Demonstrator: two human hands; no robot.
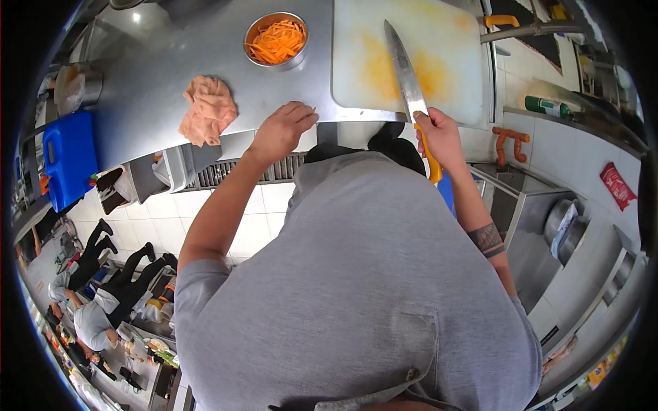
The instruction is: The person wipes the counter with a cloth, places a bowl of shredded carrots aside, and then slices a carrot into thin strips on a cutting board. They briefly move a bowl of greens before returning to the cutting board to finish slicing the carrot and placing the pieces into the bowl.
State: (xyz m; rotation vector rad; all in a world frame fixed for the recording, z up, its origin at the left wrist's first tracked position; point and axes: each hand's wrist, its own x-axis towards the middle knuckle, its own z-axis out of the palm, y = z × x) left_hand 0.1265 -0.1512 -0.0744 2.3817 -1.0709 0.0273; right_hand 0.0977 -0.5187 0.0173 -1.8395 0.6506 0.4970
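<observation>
In my right hand is a large chef's knife with a yellow handle. Its blade lies over the white cutting board, pointing away from me, and the board has orange stains. My left hand is at the front edge of the steel table, left of the board, with its fingers curled together. A tiny pale orange spot shows at its fingertips, too small to name. Beyond that hand stands a metal bowl of shredded carrot. A crumpled pinkish cloth lies to its left.
The steel table runs left to a blue plastic jug and a clear container. Another yellow handle sticks out beyond the board's right side. Orange pipework is on the right wall. Several people work in the background at lower left.
</observation>
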